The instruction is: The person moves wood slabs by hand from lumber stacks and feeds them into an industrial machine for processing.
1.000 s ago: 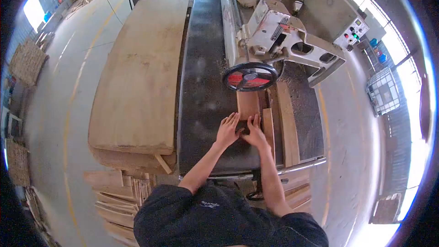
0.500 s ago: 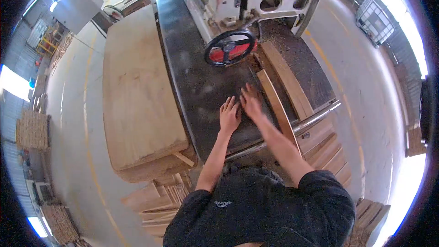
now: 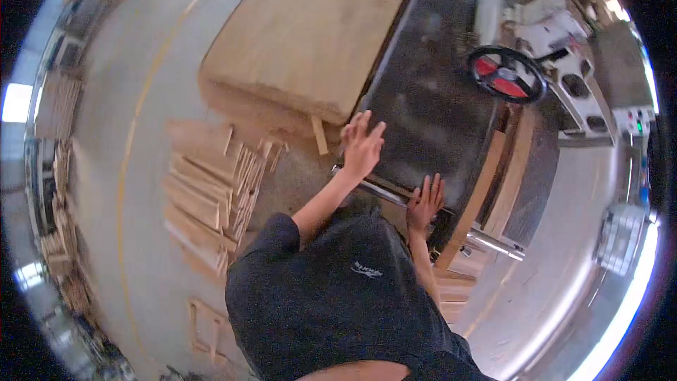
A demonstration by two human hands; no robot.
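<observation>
Fingers spread, my left hand (image 3: 362, 148) is above the near left corner of the black machine table (image 3: 423, 92) and holds nothing. My right hand (image 3: 427, 203) lies with its fingers stretched out at the table's near edge, also without anything in it. A metal rail (image 3: 386, 192) runs along that edge between the two hands. To the right of my right hand, a long narrow wooden board (image 3: 474, 194) stands along the side of the table. Farther up is a black handwheel (image 3: 508, 74) with red behind its spokes.
Left of the black table is a wide wooden tabletop (image 3: 303, 35), with a small wooden stick (image 3: 319, 135) jutting from its near edge. Loose wooden boards (image 3: 201, 201) lie in a pile on the floor at my left. A control box (image 3: 635, 123) with buttons stands at the far right.
My view has swung to the left and down. My left hand has moved to the table's left corner with its fingers spread, and my right hand has drawn back to the near edge.
</observation>
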